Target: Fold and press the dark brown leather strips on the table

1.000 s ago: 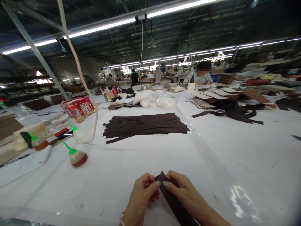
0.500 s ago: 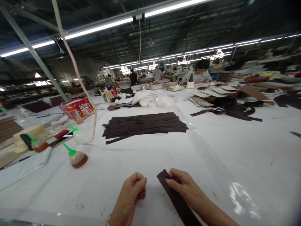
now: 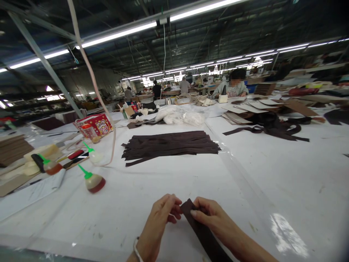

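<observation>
A long dark brown strip (image 3: 203, 234) lies near the front edge of the white table (image 3: 272, 163), running toward me. My right hand (image 3: 211, 218) pinches its far end, thumb on top. My left hand (image 3: 160, 218) is curled, its fingertips touching the same end from the left. Farther back in the middle of the table lies a flat pile of like dark brown strips (image 3: 170, 145).
Glue bottles with green caps (image 3: 92, 180) stand at the left, with a red box (image 3: 94, 125), tools and a hanging hose (image 3: 94, 83). Tangled dark strips (image 3: 272, 129) and cardboard sheets lie at the right. A person sits at the far end; others stand behind.
My left hand, which had pulled away from the strip half a second ago, has come back to its far end. My right hand has kept hold.
</observation>
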The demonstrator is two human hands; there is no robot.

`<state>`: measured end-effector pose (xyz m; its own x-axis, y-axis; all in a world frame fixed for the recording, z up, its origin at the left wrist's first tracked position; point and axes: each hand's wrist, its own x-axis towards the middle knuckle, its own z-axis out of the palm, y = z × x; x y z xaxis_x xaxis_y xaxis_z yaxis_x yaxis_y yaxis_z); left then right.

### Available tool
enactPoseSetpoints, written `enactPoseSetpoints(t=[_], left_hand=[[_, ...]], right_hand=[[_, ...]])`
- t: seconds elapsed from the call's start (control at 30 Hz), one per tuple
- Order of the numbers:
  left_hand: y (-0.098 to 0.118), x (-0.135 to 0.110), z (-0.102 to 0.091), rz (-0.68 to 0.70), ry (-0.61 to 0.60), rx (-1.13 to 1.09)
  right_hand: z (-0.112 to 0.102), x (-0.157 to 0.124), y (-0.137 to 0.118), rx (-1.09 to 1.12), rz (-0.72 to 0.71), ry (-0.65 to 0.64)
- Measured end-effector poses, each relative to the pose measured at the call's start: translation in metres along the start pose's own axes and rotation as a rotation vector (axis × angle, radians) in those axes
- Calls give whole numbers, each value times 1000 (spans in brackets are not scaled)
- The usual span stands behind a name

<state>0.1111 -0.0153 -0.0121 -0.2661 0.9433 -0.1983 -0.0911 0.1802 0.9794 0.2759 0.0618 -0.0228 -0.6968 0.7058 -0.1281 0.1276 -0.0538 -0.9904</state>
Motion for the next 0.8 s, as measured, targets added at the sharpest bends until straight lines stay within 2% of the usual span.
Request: enactPoseSetpoints(t=[0.13,0.23,0.3,0.4,0.5,0.6,0.7,0.8], left_hand=[[16,9,11,33,-129,111],[22,13,13,35,-178,120],[25,15,7,40,-157,142],[29,19,-14,56,-87,164],[29,25,-40,44,57,164],[21,27,-62,-6,183,128],[9,22,-75,-43,236,75],[-7,15,-83,-65,302,40]], right_hand=[[4,-1,-1,38,5,-5],[4,-8,-7,157,48,-83],[-1,-18,-9,247,139,-168],[-17,-39,-6,302,292,-249],[-48,-66,-3,258,379,-237],[-90,-94,-8,160,418,-176],[-134,-116,-23,54,472,-155],[-176,-123,-38,-58,521,-129]])
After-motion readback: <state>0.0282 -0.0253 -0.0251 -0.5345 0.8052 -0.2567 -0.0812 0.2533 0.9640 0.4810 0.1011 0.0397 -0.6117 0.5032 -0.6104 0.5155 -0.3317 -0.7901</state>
